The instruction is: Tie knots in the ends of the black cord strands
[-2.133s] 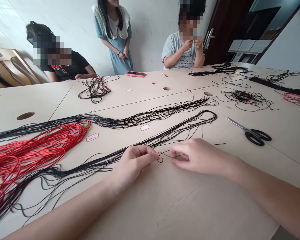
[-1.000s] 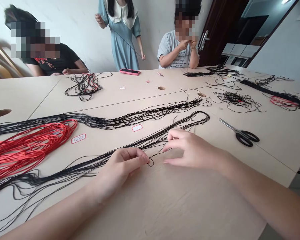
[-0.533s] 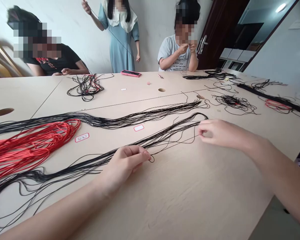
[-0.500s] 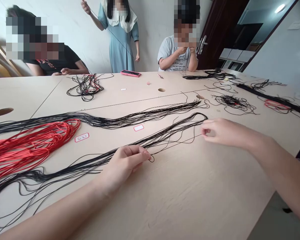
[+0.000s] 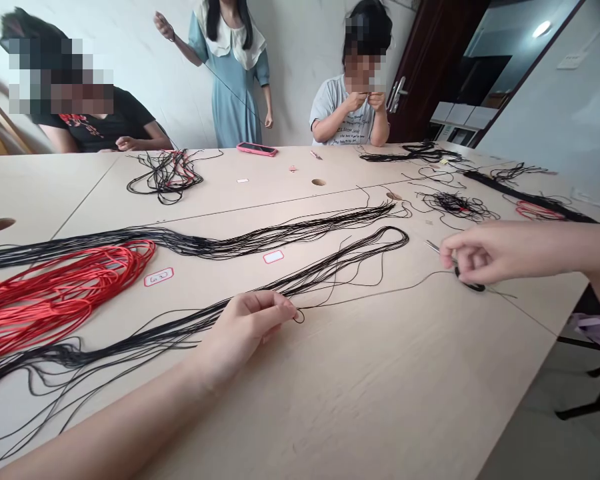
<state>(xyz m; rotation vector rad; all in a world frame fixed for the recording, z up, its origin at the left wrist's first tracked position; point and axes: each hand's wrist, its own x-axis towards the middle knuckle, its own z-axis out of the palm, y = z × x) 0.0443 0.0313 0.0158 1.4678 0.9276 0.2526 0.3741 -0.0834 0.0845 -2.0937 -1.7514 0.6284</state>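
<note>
My left hand (image 5: pixel 250 327) rests low over the table, thumb and finger pinched on a thin black cord (image 5: pixel 370 293). A small loop of that cord stands out just past the fingertips. The cord runs right in a slack curve to my right hand (image 5: pixel 490 252). My right hand's fingers are curled on a pair of scissors (image 5: pixel 475 287), whose black handle shows below the fingers and whose blade points left. How firmly they are gripped is partly hidden. Behind and beneath my left hand lies a long bundle of black cords (image 5: pixel 330 267), folded over at its right end.
A second black bundle (image 5: pixel 280 230) lies farther back, beside red cords (image 5: pixel 105 273) and red-edged labels (image 5: pixel 273 257). Tangled cords (image 5: pixel 460 203) lie at the right. A phone (image 5: pixel 257 149) is near the far edge. Three people are across the table (image 5: pixel 370 387).
My right hand has moved right, from pinching the cord near the bundle's fold to the scissors. The cord has gone slack. My left hand keeps its pinch. The view has shifted slightly.
</note>
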